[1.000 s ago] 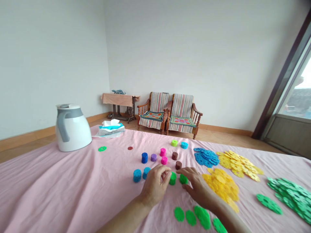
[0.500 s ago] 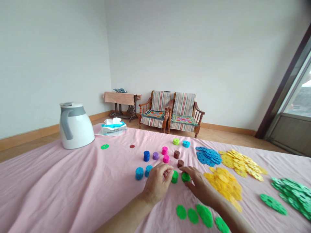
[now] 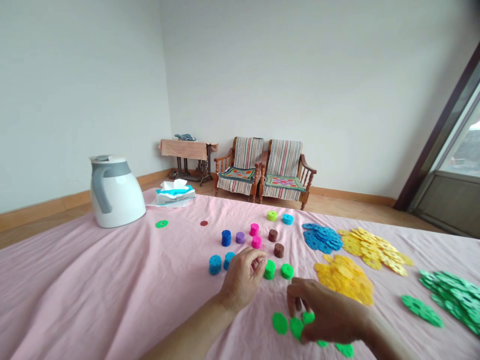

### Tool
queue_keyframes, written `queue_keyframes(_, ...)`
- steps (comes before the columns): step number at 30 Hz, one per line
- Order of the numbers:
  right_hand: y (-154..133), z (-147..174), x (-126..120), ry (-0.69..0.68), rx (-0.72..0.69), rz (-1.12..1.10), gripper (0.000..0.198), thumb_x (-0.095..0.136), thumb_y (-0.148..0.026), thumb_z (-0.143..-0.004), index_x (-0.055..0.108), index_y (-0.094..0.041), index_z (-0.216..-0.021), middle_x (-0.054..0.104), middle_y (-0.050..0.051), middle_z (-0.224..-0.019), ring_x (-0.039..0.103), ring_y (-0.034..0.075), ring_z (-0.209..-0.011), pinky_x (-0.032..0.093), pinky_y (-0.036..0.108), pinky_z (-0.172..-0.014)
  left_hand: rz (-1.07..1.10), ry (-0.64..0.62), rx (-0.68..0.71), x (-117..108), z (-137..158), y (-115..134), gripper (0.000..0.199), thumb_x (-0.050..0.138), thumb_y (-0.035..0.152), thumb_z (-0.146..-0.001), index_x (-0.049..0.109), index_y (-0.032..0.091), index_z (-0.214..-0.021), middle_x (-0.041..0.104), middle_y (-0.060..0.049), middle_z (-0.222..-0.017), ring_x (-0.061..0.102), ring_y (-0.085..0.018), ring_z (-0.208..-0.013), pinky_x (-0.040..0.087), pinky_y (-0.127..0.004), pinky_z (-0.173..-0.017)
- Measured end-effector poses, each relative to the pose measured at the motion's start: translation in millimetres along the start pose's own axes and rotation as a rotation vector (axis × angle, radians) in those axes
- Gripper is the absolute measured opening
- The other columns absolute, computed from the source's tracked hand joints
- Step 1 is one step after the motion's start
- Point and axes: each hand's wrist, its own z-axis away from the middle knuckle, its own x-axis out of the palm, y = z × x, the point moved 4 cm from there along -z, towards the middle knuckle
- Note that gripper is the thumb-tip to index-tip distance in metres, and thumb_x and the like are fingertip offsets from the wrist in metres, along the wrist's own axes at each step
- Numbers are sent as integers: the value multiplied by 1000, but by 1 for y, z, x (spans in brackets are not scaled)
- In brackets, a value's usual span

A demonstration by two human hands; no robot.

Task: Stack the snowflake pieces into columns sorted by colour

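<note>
My left hand [image 3: 243, 276] is closed, fingers curled, just left of a stack of bright green discs [image 3: 269, 270]. Whether anything lies inside those fingers is hidden. A second, lower green stack [image 3: 287, 271] stands to its right. Over the loose green discs [image 3: 279, 323] near the front, my right hand [image 3: 318, 307] reaches down with thumb and fingers apart, partly covering several of them. Around the left hand stand a light blue stack [image 3: 215, 265], a dark blue stack [image 3: 226, 238], a purple stack [image 3: 240, 237], a pink stack [image 3: 256, 242] and a brown stack [image 3: 279, 250].
Piles of blue discs [image 3: 322, 238], yellow discs [image 3: 347, 280] and darker green discs [image 3: 453, 300] spread along the right. A white jug [image 3: 120, 195] and a tissue box [image 3: 175, 194] stand at the back left on the pink cloth [image 3: 123, 290]. Two wooden armchairs [image 3: 283, 180] are beyond the table.
My right hand has left the lower green stack and come back toward me, over the loose green discs. My left hand has stayed nearly in place.
</note>
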Motion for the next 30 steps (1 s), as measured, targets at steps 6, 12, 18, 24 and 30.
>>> queue_keyframes(6,7,-6,-4,26,-19,-184,15,66,-14,-58,57,-19,-68,54,-4,-70,46,11,-67,31,22,-57,12,-4,0,0,0,0,16,52,23,-89,67,17,-91,64,-4,-81,59,-15,-71,43,-24,-64)
queue_keyframes(12,42,-30,-15,475,41,-765,20,63,-33,-69,50,-18,-65,48,-6,-55,41,7,-52,29,21,-50,-11,-12,1,1,0,1,17,51,24,-90,67,17,-90,63,-4,-79,57,-16,-69,42,-25,-62)
queue_keyframes(18,68,-49,4,600,173,-949,26,68,-39,-64,53,-19,-65,58,-3,-50,48,8,-44,33,21,-45,10,-4,6,0,0,0,16,51,23,-89,65,17,-88,63,-4,-79,58,-15,-70,43,-24,-62)
queue_keyframes(24,75,-59,10,599,199,-840,22,67,-36,-62,52,-20,-62,55,-5,-43,45,8,-37,34,21,-39,11,-10,7,1,0,0,16,50,23,-89,65,17,-87,63,-4,-80,58,-15,-70,43,-24,-62)
queue_keyframes(30,77,-60,9,593,213,-787,22,64,-38,-62,51,-20,-61,54,-5,-41,44,8,-35,34,20,-37,11,-8,13,1,1,0,16,50,23,-89,65,18,-86,63,-4,-79,58,-15,-70,43,-24,-62)
